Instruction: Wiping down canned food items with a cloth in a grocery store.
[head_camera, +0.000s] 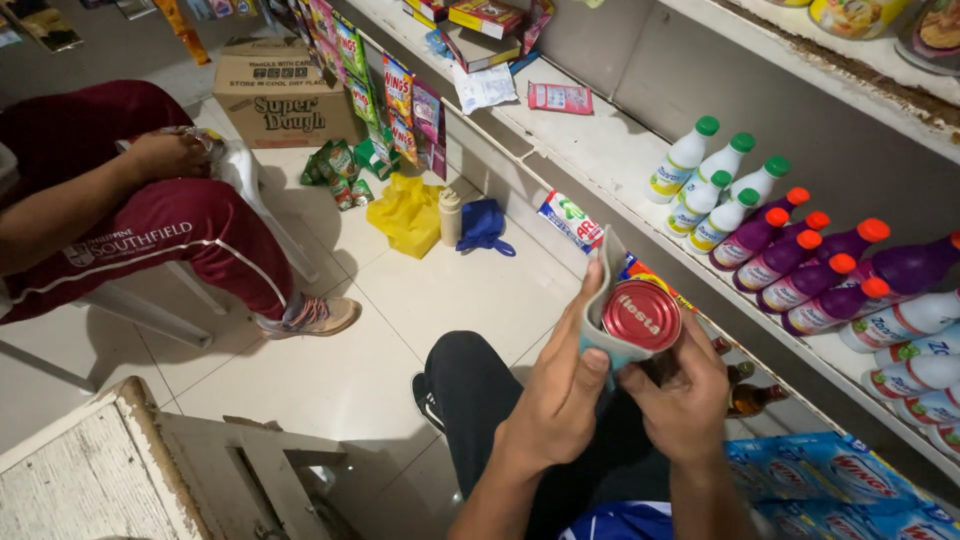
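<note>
A: Can (641, 316) is held up in front of the shelf (610, 160), red lid turned toward the camera. Left hand (560, 395) is wrapped round its left side with a grey cloth (607, 290) pinned between fingers and can wall, thumb laid over the cloth's lower edge. Looks like the cloth is kept there so the side can be rubbed.

B: Right hand?

A: Right hand (685, 400) is closed under the can from below and right, so the weight is taken there and the can is steadied. Both hands are shut on it; neither is free.

B: Where is it relative to the stock?

A: Just near of the shelf edge, left of the purple bottles (800, 265), which are lined up with orange caps out. White bottles (715, 185) with green caps are grouped farther along, sorted by kind. Blue packs (850, 485) are laid flat at lower right.

B: Anything else around?

A: Far left, another person is seated on a white chair (245, 195), own hand on something in the lap; what is held cannot be told. A carton (285, 95) is set on the floor against the rack, a yellow bag (408, 212) and a blue bag (483, 225) dropped beside it.
</note>
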